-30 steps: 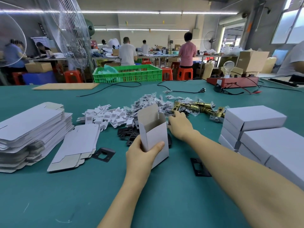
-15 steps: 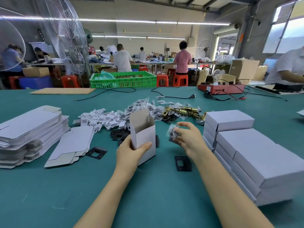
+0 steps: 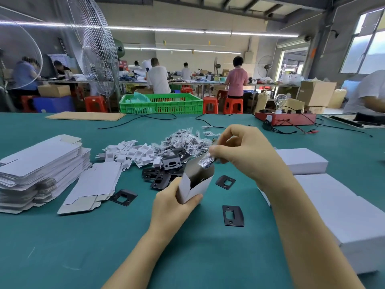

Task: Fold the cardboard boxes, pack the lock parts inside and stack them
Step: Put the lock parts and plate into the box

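Left hand (image 3: pixel 173 203) grips the lower part of an open white box (image 3: pixel 195 184), tilted above the green table (image 3: pixel 62 247). Right hand (image 3: pixel 243 151) pinches a small clear bag of parts (image 3: pixel 205 161) at the box's open mouth. Black plates (image 3: pixel 164 172) lie just behind the box, flat box blanks (image 3: pixel 41 163) are stacked at the left, and closed white boxes (image 3: pixel 333 205) are stacked at the right.
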### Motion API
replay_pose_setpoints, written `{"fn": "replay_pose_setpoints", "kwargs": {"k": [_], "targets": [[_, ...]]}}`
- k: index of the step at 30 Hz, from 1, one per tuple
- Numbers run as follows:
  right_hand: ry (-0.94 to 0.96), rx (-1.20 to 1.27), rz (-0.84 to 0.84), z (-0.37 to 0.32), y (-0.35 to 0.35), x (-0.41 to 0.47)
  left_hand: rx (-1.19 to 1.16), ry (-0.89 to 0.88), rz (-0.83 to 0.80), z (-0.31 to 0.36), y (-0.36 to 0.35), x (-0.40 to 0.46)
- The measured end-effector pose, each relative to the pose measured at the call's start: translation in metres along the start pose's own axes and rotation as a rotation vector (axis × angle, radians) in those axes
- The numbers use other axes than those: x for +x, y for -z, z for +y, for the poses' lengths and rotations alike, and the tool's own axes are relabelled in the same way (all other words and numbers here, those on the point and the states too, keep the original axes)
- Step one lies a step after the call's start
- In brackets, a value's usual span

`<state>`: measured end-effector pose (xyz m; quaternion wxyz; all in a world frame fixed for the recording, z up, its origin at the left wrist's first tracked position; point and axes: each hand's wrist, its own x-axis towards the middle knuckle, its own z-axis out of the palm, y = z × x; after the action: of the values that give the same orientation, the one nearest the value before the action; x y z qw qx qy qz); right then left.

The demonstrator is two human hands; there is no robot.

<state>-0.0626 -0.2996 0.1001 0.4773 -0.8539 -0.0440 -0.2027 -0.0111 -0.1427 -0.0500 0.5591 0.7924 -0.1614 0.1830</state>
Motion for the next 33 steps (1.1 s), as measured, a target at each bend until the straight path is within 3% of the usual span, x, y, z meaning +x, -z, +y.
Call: {"fn": "replay_pose_setpoints", "kwargs": {"k": [6, 12, 15, 21, 27, 33], "targets": [[0.035, -0.337, 0.122, 0.005, -0.022, -0.003, 0.067, -0.042, 0.02, -0.001, -0.003, -0.001], [0.074, -0.314, -0.112, 0.003, -0.031, -0.003, -0.022, 0.061, 0.013, 0.001, -0.002, -0.001], [0.046, -0.194, -0.028, 0.007, -0.024, 0.002, -0.106, 0.112, -0.007, 0.007, -0.002, -0.002], [-0.128, 0.186, 0.314, 0.051, -0.029, 0.014, -0.433, 0.179, -0.15, 0.014, 0.0, 0.002], [-0.382, 0.624, 0.07, 0.094, -0.087, -0.006, -0.422, 0.188, -0.175, 0.019, 0.0, 0.002], [-0.382, 0.779, -0.089, 0.098, -0.107, -0.013, -0.644, 0.379, -0.264, 0.016, 0.002, 0.005]]}}
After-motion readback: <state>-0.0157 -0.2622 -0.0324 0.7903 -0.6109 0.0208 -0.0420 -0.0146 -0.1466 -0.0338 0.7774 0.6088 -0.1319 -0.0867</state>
